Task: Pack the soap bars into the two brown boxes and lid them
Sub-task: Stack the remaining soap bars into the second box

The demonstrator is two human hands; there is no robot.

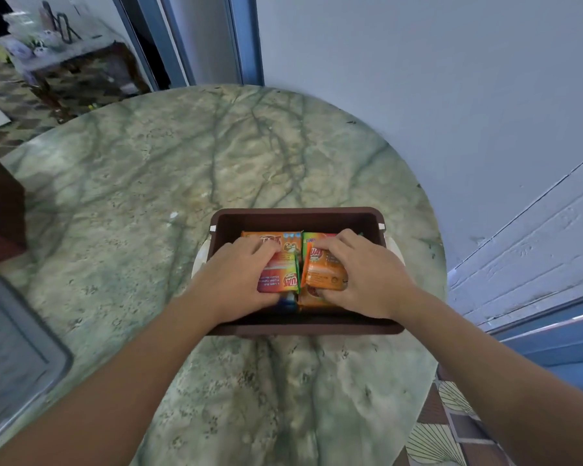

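Reaching into the brown box (pixel 303 216) w/ both hands — it sits open, no lid on it, on the round green marbled tabletop (pixel 189 169), toward the near-right part of it. Left hand (pixel 239 274) is curled over a red-and-orange soap bar (pixel 280 280) on the left side of the box, grip closed on it, thumb down at the near edge of the pack. Right hand (pixel 364 274) does the same w/ an orange soap bar (pixel 323 277) on the right side of the box, fingers over the top and thumb tucked under the near edge. The two packs sit just beside each other, pretty much touching along the middle of the box.

Under them there are more wrapped bars (pixel 286 242) lying flat in the box — orange ones toward its far wall, plus a bit of blue peeking out near the front, can't tell how many in total.

Something pale and rounded (pixel 199 260) pokes out from under both short ends of the box, can't say what it is. Left of the box, at the edge of the tabletop, there's a grey tray-like thing (pixel 21 334), blurry.
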